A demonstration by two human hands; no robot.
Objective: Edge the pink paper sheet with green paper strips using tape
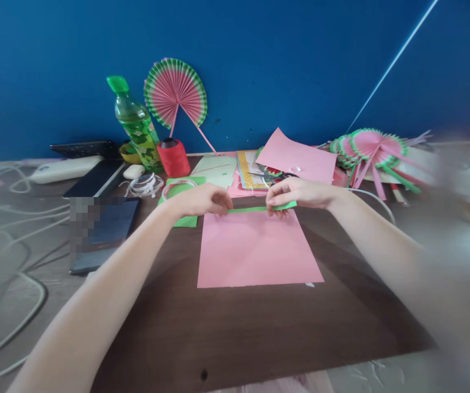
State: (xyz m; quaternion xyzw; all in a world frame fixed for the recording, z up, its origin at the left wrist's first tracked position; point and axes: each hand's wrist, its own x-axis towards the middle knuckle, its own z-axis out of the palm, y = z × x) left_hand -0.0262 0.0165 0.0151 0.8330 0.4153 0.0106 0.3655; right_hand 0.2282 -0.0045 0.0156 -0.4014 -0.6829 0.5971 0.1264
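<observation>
A sheet of pink paper [255, 251] lies flat on the brown table in front of me. Along its far edge runs a narrow green paper strip [249, 209]. My left hand [208, 201] is at the strip's left end, its fingers curled down onto the paper's far left corner. Near the far right corner, my right hand [281, 196] pinches the strip between thumb and fingers, and the strip's right end sticks out past the thumb. Whether the strip is stuck to the pink sheet I cannot tell.
Behind my hands are scissors [265, 176], another pink sheet [298, 157] and a tape roll [177, 188] on green paper. A green bottle [136, 128], a red object [173, 158] and a pleated paper fan [176, 93] stand by the blue wall. More fans [372, 147] lie right; cables lie left.
</observation>
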